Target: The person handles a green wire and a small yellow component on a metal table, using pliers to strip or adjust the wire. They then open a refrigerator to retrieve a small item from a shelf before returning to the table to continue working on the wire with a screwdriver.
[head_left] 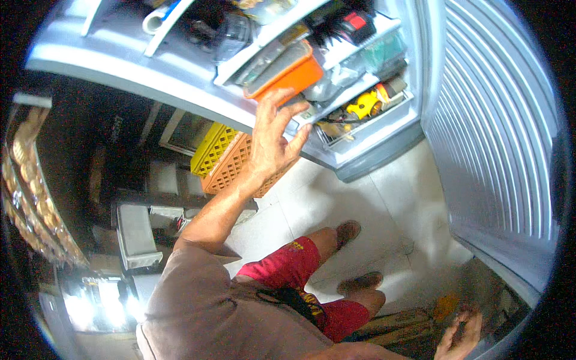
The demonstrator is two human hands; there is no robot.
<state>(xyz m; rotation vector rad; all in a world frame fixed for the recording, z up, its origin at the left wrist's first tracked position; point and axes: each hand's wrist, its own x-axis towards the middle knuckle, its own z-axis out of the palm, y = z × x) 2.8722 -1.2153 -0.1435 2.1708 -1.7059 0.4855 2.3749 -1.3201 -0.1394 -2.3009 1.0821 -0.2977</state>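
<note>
My left hand (280, 129) reaches up to the shelves with its fingers apart. Its upper fingertips are at the lower edge of an orange bin (287, 73), seemingly touching it, beside a grey shelf edge (344, 97). Just to the right, a lower compartment holds a yellow object (365, 104) among dark cords and small items. My right hand (459, 332) hangs low at the bottom right, fingers loosely curved and apart, with nothing visible in them.
A ribbed grey door (492, 150) stands at the right. Yellow (210, 145) and orange (222, 169) lattice crates sit below the cabinet. Hanging packets (33, 192) and a grey object (135, 234) are at the left. My feet stand on pale tiles (387, 192).
</note>
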